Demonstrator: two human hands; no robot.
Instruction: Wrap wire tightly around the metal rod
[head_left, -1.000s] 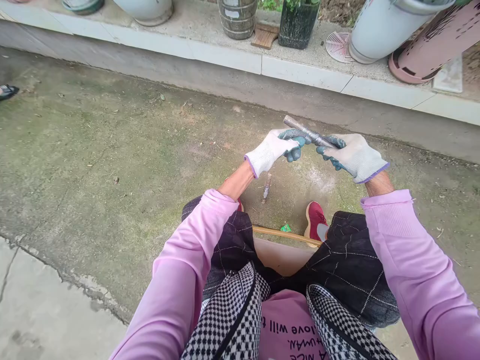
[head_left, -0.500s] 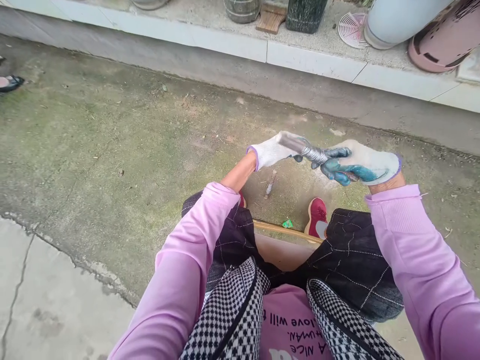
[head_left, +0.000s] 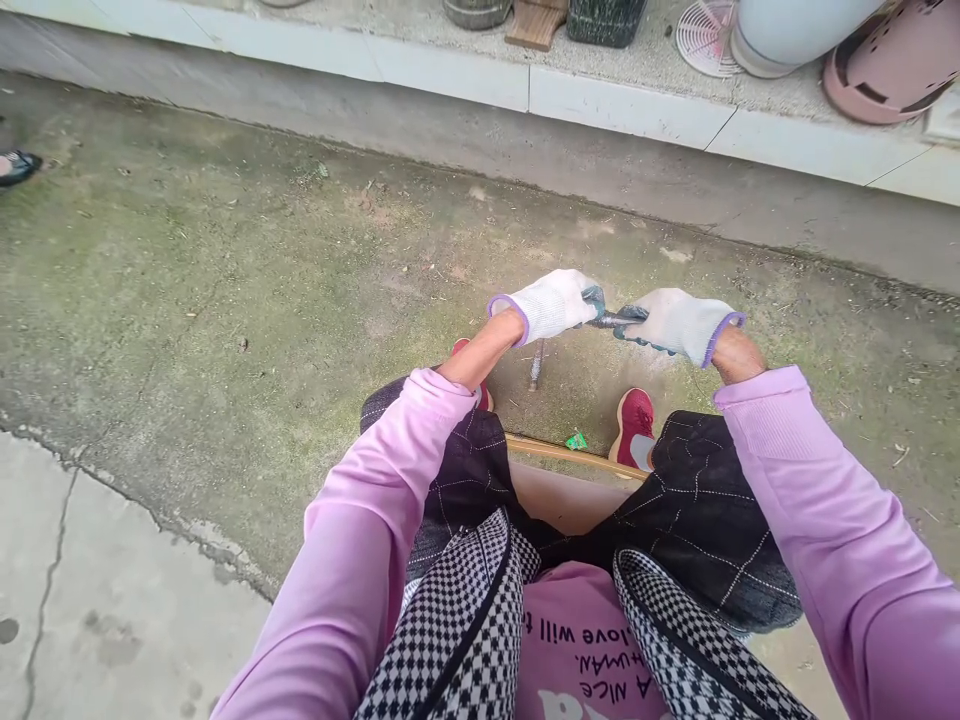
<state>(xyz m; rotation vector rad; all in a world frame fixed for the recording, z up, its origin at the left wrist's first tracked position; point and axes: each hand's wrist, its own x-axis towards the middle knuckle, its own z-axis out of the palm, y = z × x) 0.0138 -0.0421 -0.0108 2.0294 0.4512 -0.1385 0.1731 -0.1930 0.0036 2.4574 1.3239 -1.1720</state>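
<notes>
- Grey metal rod (head_left: 609, 321), mostly hidden, showing only as a short stretch between the two gloved hands, held roughly level above the ground in front of the knees.
- Left hand (head_left: 551, 303) in a white knit glove with a purple cuff, fingers (head_left: 594, 298) clenched round one end of the rod.
- Right hand (head_left: 679, 321) in a matching glove, blue-coated fingers (head_left: 628, 318) grasping the other end; hands close together, nearly touching.
- Directly below the hands, a second short rod (head_left: 535, 364) lying on the ground between two red shoes (head_left: 634, 426).
- Just nearer than the shoes, a curved wooden edge (head_left: 570, 456) with a small green scrap (head_left: 576, 440) beside it.
- Pink sleeves, dark quilted trousers and a black-and-white checked garment filling the lower part of the view.
- Mossy, stained concrete ground (head_left: 225, 300) all round, cracked at lower left.
- Farther off, a raised kerb (head_left: 615, 105) carrying pots, a white round grille (head_left: 701, 35) and a pink perforated pot (head_left: 892, 65) lying on its side.
- At far left edge, a sandal (head_left: 15, 165), only partly in view.
</notes>
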